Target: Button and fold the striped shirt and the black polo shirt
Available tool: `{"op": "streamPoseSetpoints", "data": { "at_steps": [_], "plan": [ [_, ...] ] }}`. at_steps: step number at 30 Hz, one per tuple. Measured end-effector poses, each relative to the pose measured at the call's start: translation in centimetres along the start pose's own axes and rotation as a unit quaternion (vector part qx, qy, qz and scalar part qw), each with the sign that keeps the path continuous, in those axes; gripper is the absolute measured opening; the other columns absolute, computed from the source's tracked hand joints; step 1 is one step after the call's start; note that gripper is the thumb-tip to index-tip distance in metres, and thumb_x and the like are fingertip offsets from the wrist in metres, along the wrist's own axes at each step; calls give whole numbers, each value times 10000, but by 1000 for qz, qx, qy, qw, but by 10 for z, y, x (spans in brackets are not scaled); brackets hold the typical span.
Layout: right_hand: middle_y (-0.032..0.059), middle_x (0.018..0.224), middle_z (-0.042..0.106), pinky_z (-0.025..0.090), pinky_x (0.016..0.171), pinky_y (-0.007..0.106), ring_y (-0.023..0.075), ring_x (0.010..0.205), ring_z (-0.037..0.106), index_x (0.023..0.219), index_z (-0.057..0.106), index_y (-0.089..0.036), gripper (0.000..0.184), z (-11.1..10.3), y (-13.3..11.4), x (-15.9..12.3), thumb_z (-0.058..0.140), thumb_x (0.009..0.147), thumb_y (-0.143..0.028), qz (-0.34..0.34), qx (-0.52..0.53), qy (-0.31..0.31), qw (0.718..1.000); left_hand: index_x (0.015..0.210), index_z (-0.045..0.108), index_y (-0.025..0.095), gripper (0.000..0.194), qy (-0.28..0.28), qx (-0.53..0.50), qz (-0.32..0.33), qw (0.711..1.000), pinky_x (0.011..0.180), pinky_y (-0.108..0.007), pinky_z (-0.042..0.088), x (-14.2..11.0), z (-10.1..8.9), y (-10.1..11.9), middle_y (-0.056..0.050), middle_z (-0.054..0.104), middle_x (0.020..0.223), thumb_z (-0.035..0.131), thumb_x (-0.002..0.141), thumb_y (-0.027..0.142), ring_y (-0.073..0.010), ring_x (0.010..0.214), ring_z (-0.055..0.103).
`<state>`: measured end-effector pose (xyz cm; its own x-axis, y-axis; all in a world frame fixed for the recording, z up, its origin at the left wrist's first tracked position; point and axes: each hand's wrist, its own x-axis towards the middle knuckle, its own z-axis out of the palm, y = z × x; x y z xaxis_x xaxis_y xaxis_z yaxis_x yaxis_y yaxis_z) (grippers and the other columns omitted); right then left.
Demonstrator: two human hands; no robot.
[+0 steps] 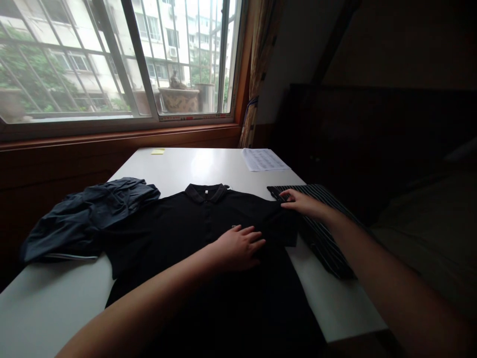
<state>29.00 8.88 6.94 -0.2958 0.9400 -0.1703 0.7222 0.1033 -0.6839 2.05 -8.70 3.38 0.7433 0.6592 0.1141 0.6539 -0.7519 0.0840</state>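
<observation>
A black polo shirt (201, 219) lies spread out front up, with its collar toward the window and a small light logo on the chest. My left hand (240, 247) rests flat on its chest, fingers spread. At the shoulder edge of the sleeve on the right, my right hand (296, 201) has thumb and fingers closed on the cloth. Just beyond and partly under that hand lies a folded black garment with thin white stripes (328, 233). The lower part of the shirt runs out of view below my left forearm.
A crumpled dark blue-grey garment (93, 209) sits at the left of the white table (179, 166). Printed sheets (265, 160) and a yellow sticky note (158, 151) lie at the far edge. Beyond stand a barred window (179, 59) and a tied curtain (257, 64).
</observation>
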Motion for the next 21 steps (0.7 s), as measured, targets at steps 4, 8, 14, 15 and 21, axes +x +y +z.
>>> {"op": "streamPoseSetpoints", "data": {
  "at_steps": [4, 8, 14, 15, 21],
  "plan": [
    [3, 859, 587, 433, 584, 227, 146, 722, 565, 1223, 607, -200, 457, 5, -1, -2, 733, 790, -277, -20, 32, 35, 999, 1412, 541, 196, 532, 40, 20, 20, 999, 1068, -472, 446, 31, 19, 15, -120, 544, 1459, 511, 978, 502, -320, 1341, 497],
    [9, 907, 585, 442, 600, 243, 151, 739, 573, 1275, 564, -201, 515, 13, -8, -7, 719, 795, -304, -36, 86, 56, 994, 1316, 633, 188, 431, 85, -10, 55, 995, 1048, -400, 460, 49, 26, 6, -117, 626, 1316, 532, 981, 440, -280, 1211, 568],
    [38, 1010, 616, 481, 726, 288, 179, 856, 611, 1261, 594, -204, 529, 25, -18, -8, 735, 761, -303, -75, 101, 102, 987, 1174, 712, 237, 260, 112, -115, 54, 985, 1027, -294, 474, 44, 17, -37, -56, 658, 1242, 538, 985, 276, -192, 1109, 610],
    [43, 1019, 623, 487, 737, 299, 185, 866, 617, 1264, 590, -203, 535, 25, -19, -7, 733, 758, -298, -74, 106, 104, 986, 1157, 716, 232, 254, 113, -108, 23, 987, 1013, -297, 484, 41, 17, -44, -56, 667, 1218, 538, 978, 261, -195, 1101, 614],
    [68, 1080, 632, 508, 815, 352, 215, 940, 632, 1279, 568, -200, 567, 25, -36, -15, 724, 744, -307, -67, 149, 102, 981, 1406, 559, 187, 476, 74, 12, -93, 993, 1139, -439, 394, 42, 28, -66, -105, 540, 1471, 517, 986, 406, -290, 1351, 491]
  ]
}}
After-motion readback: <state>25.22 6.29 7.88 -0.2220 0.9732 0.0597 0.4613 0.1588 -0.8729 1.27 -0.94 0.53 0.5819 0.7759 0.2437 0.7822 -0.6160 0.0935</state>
